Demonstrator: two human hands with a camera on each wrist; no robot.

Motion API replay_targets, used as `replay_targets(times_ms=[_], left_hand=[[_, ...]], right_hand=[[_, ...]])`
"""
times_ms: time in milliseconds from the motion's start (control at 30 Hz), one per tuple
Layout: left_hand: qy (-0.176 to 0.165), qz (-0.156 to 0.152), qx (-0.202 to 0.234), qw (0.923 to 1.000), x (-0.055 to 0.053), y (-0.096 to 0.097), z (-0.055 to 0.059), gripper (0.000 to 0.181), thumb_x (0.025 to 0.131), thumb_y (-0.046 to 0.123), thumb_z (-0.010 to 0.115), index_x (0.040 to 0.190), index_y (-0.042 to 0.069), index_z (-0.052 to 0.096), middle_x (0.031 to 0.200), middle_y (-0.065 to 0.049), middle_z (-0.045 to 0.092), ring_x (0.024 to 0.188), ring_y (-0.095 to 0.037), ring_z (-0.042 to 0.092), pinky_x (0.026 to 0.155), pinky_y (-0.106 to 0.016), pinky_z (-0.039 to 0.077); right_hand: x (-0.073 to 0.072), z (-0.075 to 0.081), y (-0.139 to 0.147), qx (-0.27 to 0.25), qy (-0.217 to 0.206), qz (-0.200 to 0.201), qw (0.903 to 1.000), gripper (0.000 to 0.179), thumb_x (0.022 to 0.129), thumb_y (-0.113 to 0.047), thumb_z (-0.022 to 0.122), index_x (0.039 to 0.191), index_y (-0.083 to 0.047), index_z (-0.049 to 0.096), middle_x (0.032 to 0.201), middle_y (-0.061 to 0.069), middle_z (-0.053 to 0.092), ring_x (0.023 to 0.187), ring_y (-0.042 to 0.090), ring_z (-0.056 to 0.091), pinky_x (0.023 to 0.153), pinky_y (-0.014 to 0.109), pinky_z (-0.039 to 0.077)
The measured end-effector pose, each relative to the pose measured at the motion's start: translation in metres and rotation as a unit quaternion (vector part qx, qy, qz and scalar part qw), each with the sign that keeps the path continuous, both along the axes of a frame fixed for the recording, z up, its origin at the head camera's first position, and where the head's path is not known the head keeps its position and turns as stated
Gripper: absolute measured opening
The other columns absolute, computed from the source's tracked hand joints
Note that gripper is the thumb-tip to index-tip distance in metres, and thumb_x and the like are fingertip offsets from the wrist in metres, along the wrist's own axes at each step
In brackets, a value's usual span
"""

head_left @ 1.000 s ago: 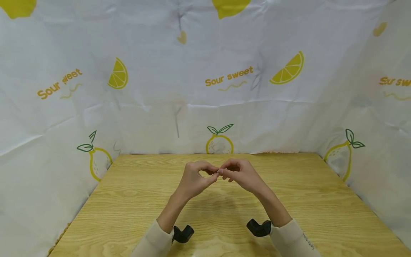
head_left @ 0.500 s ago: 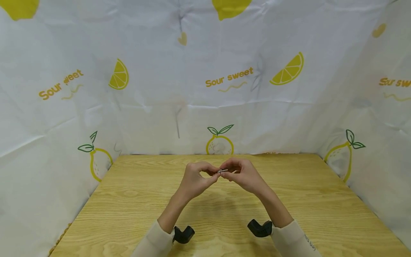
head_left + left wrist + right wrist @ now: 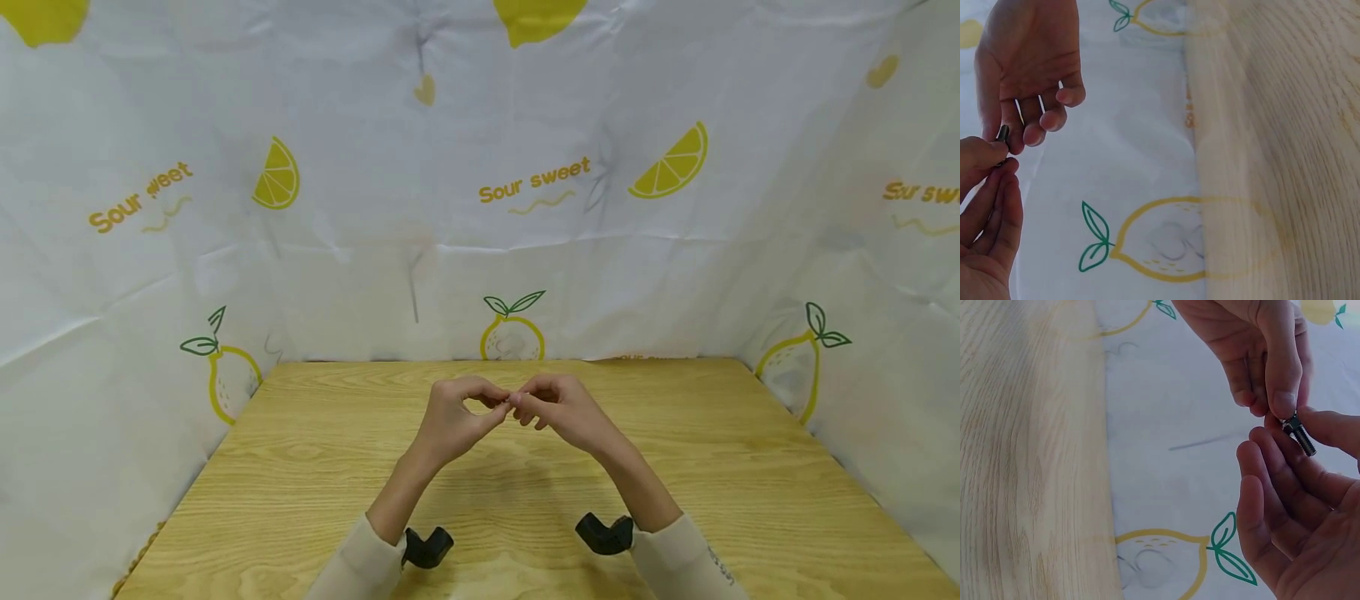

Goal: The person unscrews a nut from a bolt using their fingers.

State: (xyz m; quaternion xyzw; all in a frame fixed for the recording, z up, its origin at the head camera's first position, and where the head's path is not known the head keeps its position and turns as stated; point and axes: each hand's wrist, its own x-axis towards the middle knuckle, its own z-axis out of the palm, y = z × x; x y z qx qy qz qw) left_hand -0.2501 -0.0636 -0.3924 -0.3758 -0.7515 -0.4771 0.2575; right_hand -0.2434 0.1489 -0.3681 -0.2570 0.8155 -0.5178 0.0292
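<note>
From the head view I see left hand (image 3: 459, 418) and right hand (image 3: 567, 412) meeting over the table (image 3: 337, 467), fingertips hiding nearly everything between. The right wrist view shows it: a bolt (image 3: 1305, 441), thread toward 5 o'clock, its other end pinched by the left hand, the right's thumb and fingers narrowed on it. The left wrist view catches just a dark stub, toward 12.

dark threaded metal bolt (image 3: 1305, 441) | tilted | pinched between fingers (image 3: 1283, 394)
</note>
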Motion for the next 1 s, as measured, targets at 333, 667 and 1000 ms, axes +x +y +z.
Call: replay_targets(times_ms=[333,667,1000], left_hand=[[-0.004,-0.009,0.003,1.0000,-0.0011,-0.0001,-0.0004,0.005,0.087,0.003,0.081,0.091,0.007,0.082,0.088,-0.006,0.081,0.076,-0.016,0.076,0.073,-0.023,0.063],[-0.009,-0.007,0.000,0.9999,0.0008,-0.0009,0.0012,0.006,0.087,0.004,0.082,0.093,0.006,0.082,0.088,-0.007,0.081,0.075,-0.016,0.076,0.071,-0.027,0.064],[-0.001,-0.010,0.004,0.9999,0.0010,-0.0007,0.0014,0.007,0.086,0.001,0.081,0.092,0.006,0.082,0.087,-0.007,0.081,0.075,-0.016,0.076,0.072,-0.024,0.063]], right_hand=[[0.0009,-0.0003,0.0012,-0.008,-0.001,-0.006,0.9999,0.020,0.101,-0.018,0.067,0.111,-0.001,0.072,0.096,0.012,0.074,0.083,0.015,0.071,0.071,0.030,0.061],[0.0025,0.0002,0.0008,-0.021,0.010,-0.005,0.9997,0.019,0.099,-0.014,0.070,0.113,-0.001,0.071,0.100,0.016,0.074,0.082,0.016,0.072,0.071,0.030,0.061],[0.0048,0.0011,-0.0001,-0.035,0.027,-0.001,0.9990,0.021,0.099,-0.015,0.069,0.115,-0.002,0.070,0.104,0.019,0.074,0.085,0.021,0.073,0.073,0.035,0.063]])
